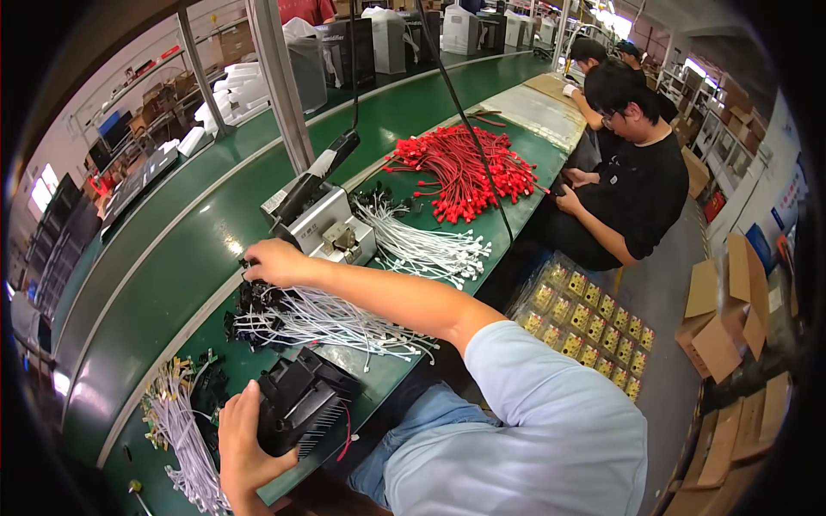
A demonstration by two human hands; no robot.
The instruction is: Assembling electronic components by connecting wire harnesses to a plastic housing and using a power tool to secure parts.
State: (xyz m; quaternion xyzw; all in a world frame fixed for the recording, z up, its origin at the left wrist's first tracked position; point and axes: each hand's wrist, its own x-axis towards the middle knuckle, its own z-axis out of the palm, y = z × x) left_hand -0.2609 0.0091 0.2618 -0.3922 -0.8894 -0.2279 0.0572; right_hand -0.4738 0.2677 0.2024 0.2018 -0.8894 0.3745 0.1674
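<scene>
My left hand (243, 437) grips the side of a black plastic housing (297, 396) with a row of thin fins along its lower edge. A short red wire (348, 434) hangs from that housing. My right hand (277, 262) reaches across to the far end of a bundle of white cables (344, 320) with small black parts (256, 301) at their ends. Its fingers are bent at the black pieces, and what they pinch is hidden. Just beyond it stands a grey metal box-shaped device (323, 225) with a black handle on top.
Red wires (465, 168) are heaped farther along the green bench, near more white cables (434, 245). Other cables (182, 430) lie at the left, by a screwdriver (136, 488). A metal post (282, 86) rises beyond. A co-worker (637, 163) sits right, near trays of yellow parts (585, 322).
</scene>
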